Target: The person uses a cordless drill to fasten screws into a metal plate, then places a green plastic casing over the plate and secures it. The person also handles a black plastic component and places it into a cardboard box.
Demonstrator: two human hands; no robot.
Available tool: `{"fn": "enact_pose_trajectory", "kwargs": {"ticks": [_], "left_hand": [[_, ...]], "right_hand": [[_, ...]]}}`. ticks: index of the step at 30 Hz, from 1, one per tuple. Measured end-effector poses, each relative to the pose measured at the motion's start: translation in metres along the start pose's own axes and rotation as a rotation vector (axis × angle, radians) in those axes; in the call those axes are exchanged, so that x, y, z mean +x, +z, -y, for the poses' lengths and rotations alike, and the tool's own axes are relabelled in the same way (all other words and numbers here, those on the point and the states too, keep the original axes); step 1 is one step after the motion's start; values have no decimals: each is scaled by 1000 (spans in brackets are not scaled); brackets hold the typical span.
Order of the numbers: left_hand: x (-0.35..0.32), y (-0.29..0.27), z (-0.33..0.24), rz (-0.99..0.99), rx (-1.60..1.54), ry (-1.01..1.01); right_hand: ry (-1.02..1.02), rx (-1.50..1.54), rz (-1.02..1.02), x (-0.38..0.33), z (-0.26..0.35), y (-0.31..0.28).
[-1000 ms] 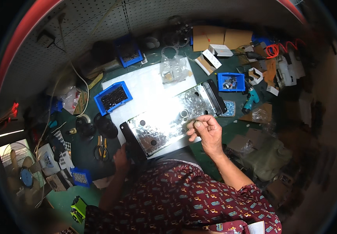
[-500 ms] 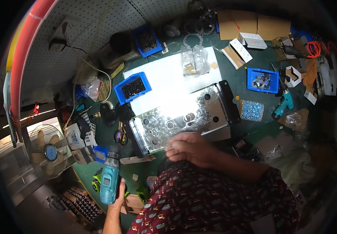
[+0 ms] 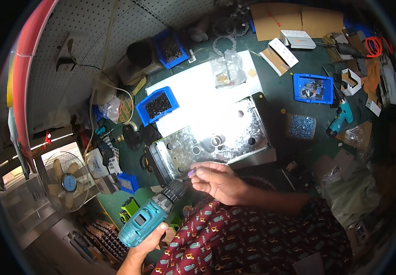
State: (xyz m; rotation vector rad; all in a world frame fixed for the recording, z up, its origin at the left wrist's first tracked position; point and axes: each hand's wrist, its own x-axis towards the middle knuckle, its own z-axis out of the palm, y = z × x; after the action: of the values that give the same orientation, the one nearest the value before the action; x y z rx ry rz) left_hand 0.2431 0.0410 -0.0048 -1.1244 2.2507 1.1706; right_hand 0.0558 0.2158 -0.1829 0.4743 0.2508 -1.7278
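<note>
My left hand (image 3: 150, 239) is wrapped round the handle of a teal cordless drill (image 3: 145, 220), whose chuck (image 3: 173, 191) points up and to the right. Right at the drill's tip, my right hand (image 3: 218, 182) pinches a small purple piece (image 3: 191, 173) between thumb and fingertips; its kind is too small to make out. Just beyond both hands lies a shiny metal housing (image 3: 186, 153) with round holes and black end pieces, partly washed out by glare. Whether the purple piece touches the drill bit, I cannot tell.
Blue bins of black screws (image 3: 158, 105) stand beyond the housing. At the right are a tray of bluish small parts (image 3: 302, 126), a blue parts bin (image 3: 313, 89) and a second teal drill (image 3: 342, 118). A fan (image 3: 69, 182) stands at the far left.
The drill has swung from upright to tilted rightward, its chuck now close to my right hand. My right hand has lowered slightly, and the purple piece now shows at its fingertips.
</note>
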Motion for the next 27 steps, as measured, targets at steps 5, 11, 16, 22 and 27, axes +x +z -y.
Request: {"fn": "enact_pose_trajectory", "kwargs": {"ticks": [5, 11, 16, 22, 27], "left_hand": [[5, 0, -17, -35, 104, 127], [6, -6, -21, -12, 120, 87], [5, -6, -19, -20, 157, 111], [13, -14, -26, 27, 485, 303], [18, -10, -32, 35, 591, 313]], "right_hand": [[-51, -9, -29, 2, -4, 3], [-69, 27, -1, 3, -8, 1], [-67, 42, 4, 3, -10, 2], [49, 33, -26, 2, -6, 5], [95, 187, -16, 10, -12, 5]]}}
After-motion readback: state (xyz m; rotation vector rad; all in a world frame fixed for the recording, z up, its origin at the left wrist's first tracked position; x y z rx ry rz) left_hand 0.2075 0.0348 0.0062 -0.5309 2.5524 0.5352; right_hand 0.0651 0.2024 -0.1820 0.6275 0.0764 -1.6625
